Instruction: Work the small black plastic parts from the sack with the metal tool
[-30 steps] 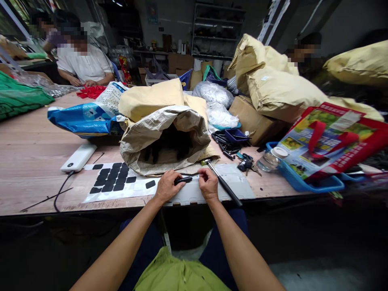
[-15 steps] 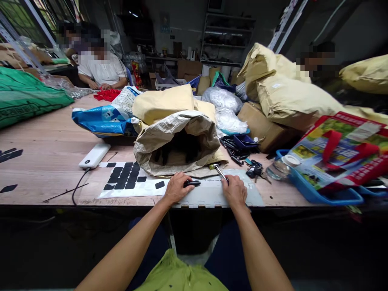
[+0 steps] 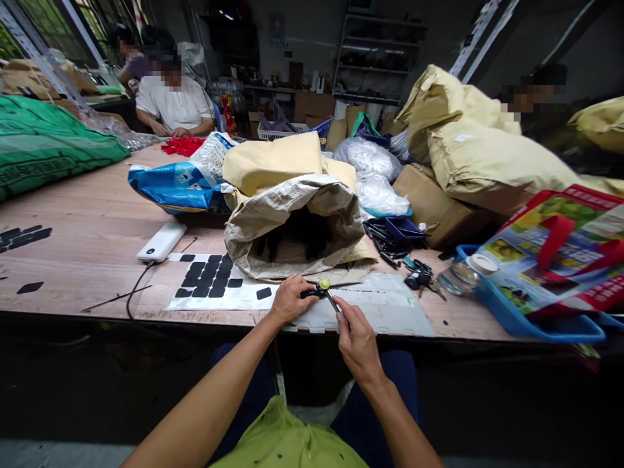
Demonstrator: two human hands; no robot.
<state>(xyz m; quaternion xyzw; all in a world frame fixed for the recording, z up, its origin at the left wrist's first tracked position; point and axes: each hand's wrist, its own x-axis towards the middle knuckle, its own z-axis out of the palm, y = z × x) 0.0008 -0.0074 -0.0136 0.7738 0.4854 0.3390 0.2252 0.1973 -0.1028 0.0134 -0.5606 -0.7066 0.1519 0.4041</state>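
Your left hand (image 3: pixel 288 299) grasps a slim black piece (image 3: pixel 312 294) at its near end, fingers closed on it; the rest juts out to the right of your left fingertips, long axis running roughly side to side across your front. Your right hand (image 3: pixel 358 338) is wrapped around the shaft of a small hammer with a yellow-green head (image 3: pixel 324 284). From the right fingers, the shaft slants forward and left, so its line crosses that of the black piece at an angle. Key relation: the head sits just beyond the left fingertips, at the free end of the piece; whether it touches or hangs over, you cannot tell from this view. The left hand is the nearer one to the piece; the right fingers lie apart from it, to its right and closer to you. Under both, a pale grey board (image 3: pixel 394 309); straight ahead of the left fingers, the open mouth of a woven sack (image 3: pixel 244 237).
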